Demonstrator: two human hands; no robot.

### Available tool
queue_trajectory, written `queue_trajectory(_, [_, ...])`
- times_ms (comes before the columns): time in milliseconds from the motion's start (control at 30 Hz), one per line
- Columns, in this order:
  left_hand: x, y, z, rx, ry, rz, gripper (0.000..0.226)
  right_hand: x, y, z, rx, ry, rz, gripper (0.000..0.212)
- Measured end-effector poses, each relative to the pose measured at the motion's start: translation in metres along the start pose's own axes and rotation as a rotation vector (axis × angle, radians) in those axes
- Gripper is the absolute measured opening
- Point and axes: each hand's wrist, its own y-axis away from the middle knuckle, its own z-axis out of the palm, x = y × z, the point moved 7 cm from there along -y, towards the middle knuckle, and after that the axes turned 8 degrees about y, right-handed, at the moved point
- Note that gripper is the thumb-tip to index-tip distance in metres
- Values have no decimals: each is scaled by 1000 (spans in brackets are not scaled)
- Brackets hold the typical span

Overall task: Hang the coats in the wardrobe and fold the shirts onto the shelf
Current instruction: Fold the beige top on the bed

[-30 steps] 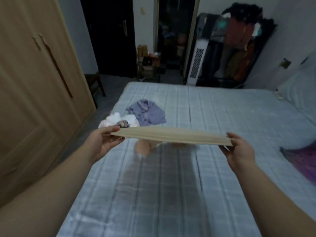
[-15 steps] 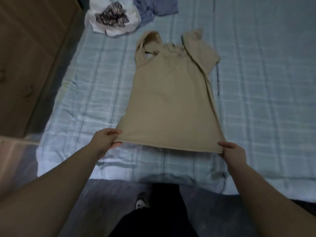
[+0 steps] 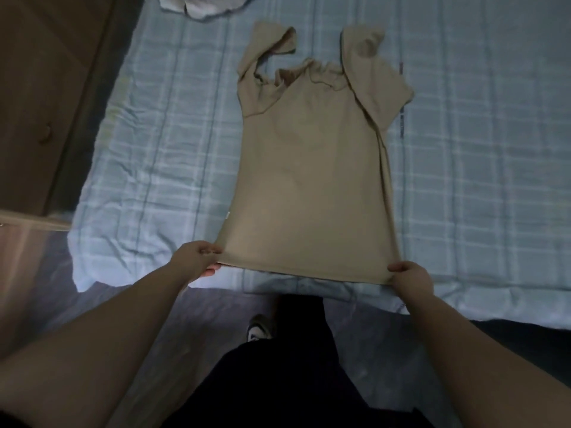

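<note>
On the near part of the bed (image 3: 463, 186), a tan short-sleeved shirt (image 3: 312, 186) lies spread out with its hem toward the person and its collar away. The cloth looks soft, thin and matte; the body lies mostly smooth, widening toward the hem, while the neckline is bunched and the two sleeves are crumpled and folded over themselves. The left hand (image 3: 196, 261) pinches the left corner of the hem, thumb on top and fingertips curled beneath the edge. The right hand (image 3: 409, 274) grips the right corner in the same way, fingers closed round the fabric. Between them the hem is drawn into a taut, slightly curved line, lifted just above the bedcover at the bed's near edge.

The bedcover is a pale blue checked sheet, wrinkled toward its left corner, where it hangs over the mattress. A wooden wardrobe (image 3: 46, 97) stands along the left, close beside the bed, with a small round knob showing. At the top edge lies a white garment (image 3: 197, 7), just beyond the shirt's left sleeve and apart from it.

That white piece is cut off by the frame, so its shape cannot be told. Below, dark trousers (image 3: 278, 381) and one shoe (image 3: 258, 327) show dimly against the grey floor; the light is low and details there are hard to make out.
</note>
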Motion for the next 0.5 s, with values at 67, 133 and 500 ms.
queue_trajectory(67, [9, 8, 1, -14, -36, -44, 14, -5, 6, -8, -25, -45, 26, 33])
queue_trajectory(133, [24, 19, -2, 4, -128, -77, 20, -12, 14, -23, -27, -77, 45, 32])
queue_trajectory(500, [233, 22, 108, -99, -44, 243, 16, -137, -41, -135, -15, -320, -155, 34])
